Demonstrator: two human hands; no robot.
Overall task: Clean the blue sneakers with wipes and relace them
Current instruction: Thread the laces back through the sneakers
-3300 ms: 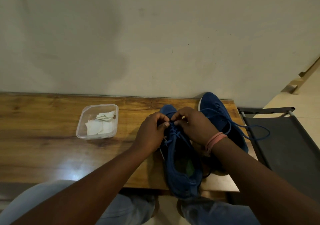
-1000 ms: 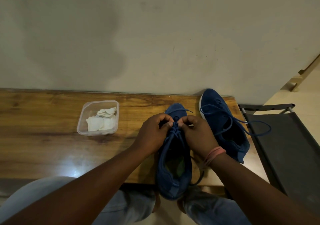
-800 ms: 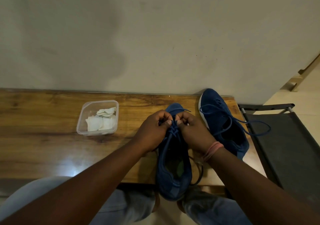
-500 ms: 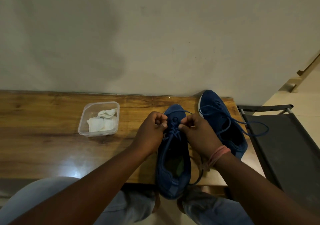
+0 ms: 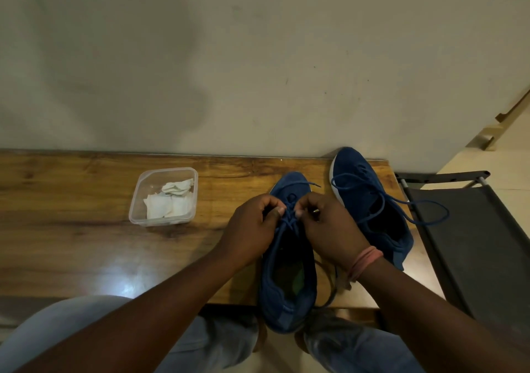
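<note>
— What have your hands got?

— My left hand (image 5: 252,229) and right hand (image 5: 329,226) are each pinched shut on the lace (image 5: 289,215), over the near shoe (image 5: 289,258) at the table's (image 5: 71,229) front edge, heel overhanging.

— And the other shoe (image 5: 370,203)?

— At the back right corner, lace loose. Wipes (image 5: 169,203) sit in the tub (image 5: 163,197), mid-table.

— How does the lace handle?

— Thin, limp and probably slippery, I'd say; best held near the tips. The shoe is soft and light, so it may slide.
</note>
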